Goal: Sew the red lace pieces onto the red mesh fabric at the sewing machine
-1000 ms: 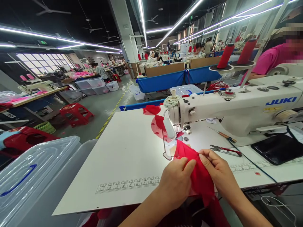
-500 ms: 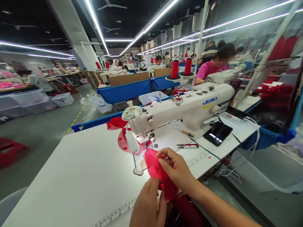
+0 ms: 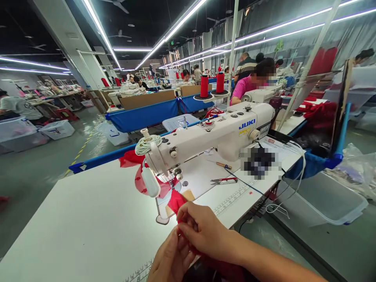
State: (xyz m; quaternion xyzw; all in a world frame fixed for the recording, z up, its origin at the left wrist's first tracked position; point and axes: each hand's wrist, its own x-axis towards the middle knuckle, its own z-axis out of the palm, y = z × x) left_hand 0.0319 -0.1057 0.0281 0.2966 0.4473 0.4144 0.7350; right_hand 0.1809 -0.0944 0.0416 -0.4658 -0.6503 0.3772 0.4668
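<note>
Both of my hands pinch a piece of red fabric (image 3: 175, 201) at the near edge of the white sewing table (image 3: 88, 219). My right hand (image 3: 204, 231) lies on top with fingers curled onto the cloth. My left hand (image 3: 170, 260) grips it from below at the frame's bottom. The fabric runs from my hands up toward the needle area of the white JUKI sewing machine (image 3: 211, 135). More red fabric (image 3: 138, 176) lies behind the machine head.
Thread snips (image 3: 223, 180) and a small screwdriver (image 3: 222, 165) lie on the table right of the needle. Two red thread cones (image 3: 211, 84) stand behind the machine. A person in a pink shirt (image 3: 245, 86) sits at the station beyond. A clear bin (image 3: 326, 197) sits at the right.
The view has swung right and downward. My hands have drawn the red fabric closer to the table's near edge, and more of it is bunched under my fingers.
</note>
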